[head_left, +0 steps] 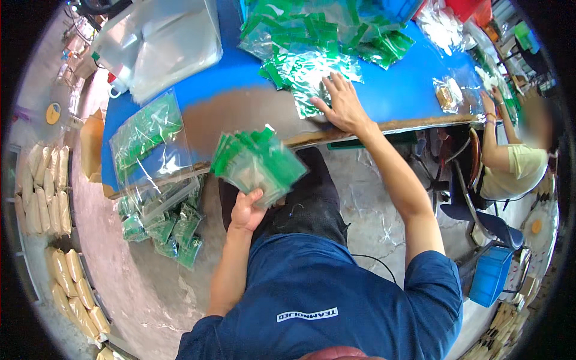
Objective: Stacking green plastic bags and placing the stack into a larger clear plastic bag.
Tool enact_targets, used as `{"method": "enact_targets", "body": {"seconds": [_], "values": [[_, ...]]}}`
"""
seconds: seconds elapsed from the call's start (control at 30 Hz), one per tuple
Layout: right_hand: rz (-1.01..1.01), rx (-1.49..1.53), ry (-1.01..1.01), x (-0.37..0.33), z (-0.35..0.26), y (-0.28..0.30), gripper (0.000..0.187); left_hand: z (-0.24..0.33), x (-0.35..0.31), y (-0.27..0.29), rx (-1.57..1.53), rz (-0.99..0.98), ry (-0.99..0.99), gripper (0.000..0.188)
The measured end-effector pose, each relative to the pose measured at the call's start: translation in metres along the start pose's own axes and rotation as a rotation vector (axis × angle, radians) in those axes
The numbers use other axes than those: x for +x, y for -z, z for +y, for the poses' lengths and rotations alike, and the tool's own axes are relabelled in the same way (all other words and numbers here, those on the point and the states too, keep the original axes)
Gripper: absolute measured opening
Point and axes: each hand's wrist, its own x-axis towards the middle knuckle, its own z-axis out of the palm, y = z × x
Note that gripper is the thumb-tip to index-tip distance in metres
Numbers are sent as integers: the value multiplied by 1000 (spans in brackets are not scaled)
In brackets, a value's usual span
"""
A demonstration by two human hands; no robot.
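Observation:
My left hand (248,211) grips a fanned bunch of green-and-clear plastic packets (261,165) by its lower end, in front of the table's near edge. Spread fingers of my right hand (343,107) reach onto the near side of a loose heap of similar packets (324,39), touching shiny ones at its edge. Left of the held bunch, a clear plastic bag (150,138) with green packets inside lies across the table edge. Below it, more bagged green packets (174,231) sit lower down beside the table.
The table (396,90) is blue with a worn brown patch. Large clear bags (171,54) are stacked at its far left. At the right sits another person (516,162), hands at small clear packets (449,95). A blue crate (491,275) stands behind. Filled sacks (75,288) line the left.

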Motion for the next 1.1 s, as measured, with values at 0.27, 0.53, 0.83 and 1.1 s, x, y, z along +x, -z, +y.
{"method": "enact_targets", "body": {"seconds": [0.27,0.53,0.83,1.1], "values": [[-325,360,388,-18,-90,13,29,2,11,-7,-62,38,-115,57],[-147,-120,166,33,-36,-41,64,19,-16,6,-33,21,-154,62],[221,12,93,109,-16,-40,71,20,-15,23,-31,93,-151,62],[-251,299,633,7,-92,-13,52,26,-41,32,-129,-13,-147,70]]}}
